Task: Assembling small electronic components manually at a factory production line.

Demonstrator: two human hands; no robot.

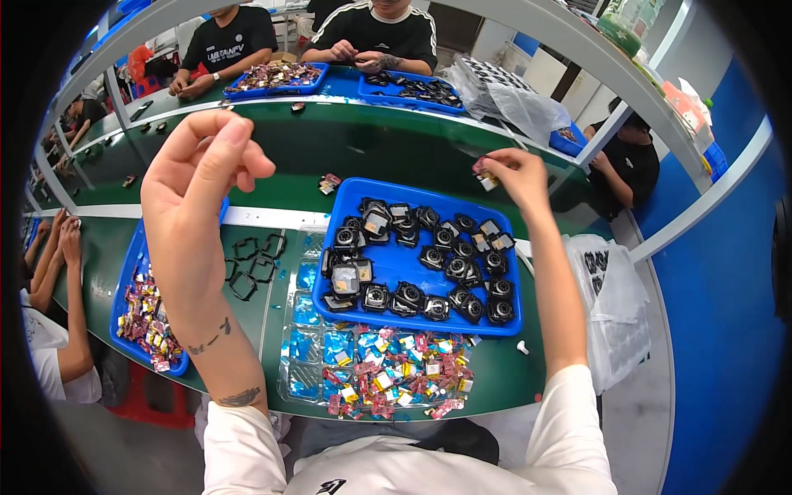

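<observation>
High on the left, my left hand (202,169) is raised with its fingers curled and the thumb closed against the index finger; nothing shows in it. My right hand (518,177) pinches a small electronic module (487,173) with pink and whitish-yellow parts, over the green conveyor belt beyond the tray. Between my arms stands a blue tray (421,327) with many black watch cases (408,297), some having grey or pale pieces in them. On the near side, a heap of similar pink, yellow and white modules (404,371) lies partly over a clear blister tray (299,351) with blue film pieces.
Several black frames (245,285) lie left of the tray. Another blue tray (128,272) with modules stands beyond my left forearm. One module (329,183) rests on the green belt (289,157). Co-workers sit across and at left. Bagged trays (606,313) stand at right.
</observation>
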